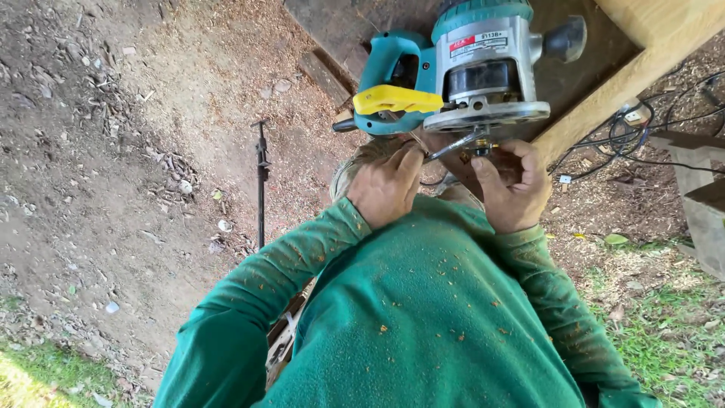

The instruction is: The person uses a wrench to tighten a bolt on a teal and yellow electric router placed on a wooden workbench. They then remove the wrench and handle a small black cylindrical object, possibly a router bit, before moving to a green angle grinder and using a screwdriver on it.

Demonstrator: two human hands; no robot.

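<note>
Your left hand (387, 185) has its grip clamped on a thin metal wrench (451, 145), fingers curled around the handle end while the other end reaches in under the base of the router (461, 68). Your right hand (515, 185) is pinched together on the small brass-coloured nut and bit (482, 146) that stick out below the router's round base plate, thumb and fingers wrapped closely about them. The 2 hands sit just beside each other, both right under the tool.

The router is teal and silver with a yellow lever on its near side and a black knob at its right. It rests tilted against a pale wooden beam (642, 60) that runs across the upper right corner.

Your green sleeves (302, 257) are flecked with orange sawdust. A black bar clamp (261, 181) stands on the dirt ground (98, 166) to the left, well apart from your hands. Black cables (642, 136) lie tangled on the ground beyond the beam, and grass (664, 317) shows at lower right.
</note>
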